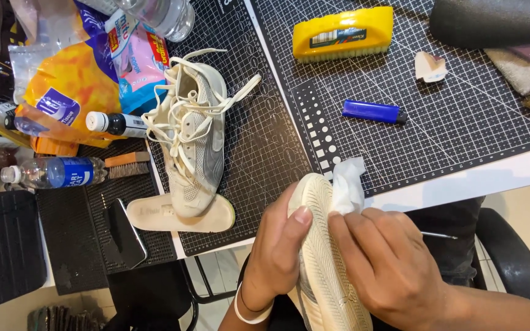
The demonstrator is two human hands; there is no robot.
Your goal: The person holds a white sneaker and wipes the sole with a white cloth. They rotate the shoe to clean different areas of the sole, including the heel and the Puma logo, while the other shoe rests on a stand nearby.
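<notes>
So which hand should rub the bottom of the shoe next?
Probably the right hand: it already presses the white wipe against the upturned sole of the shoe. The left hand grips the shoe's side, steadying it.

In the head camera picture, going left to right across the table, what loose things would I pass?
Blue-labelled water bottle → small wooden brush → laced white shoe → yellow scrubbing brush → blue lighter → small white wedge-shaped piece.
</notes>
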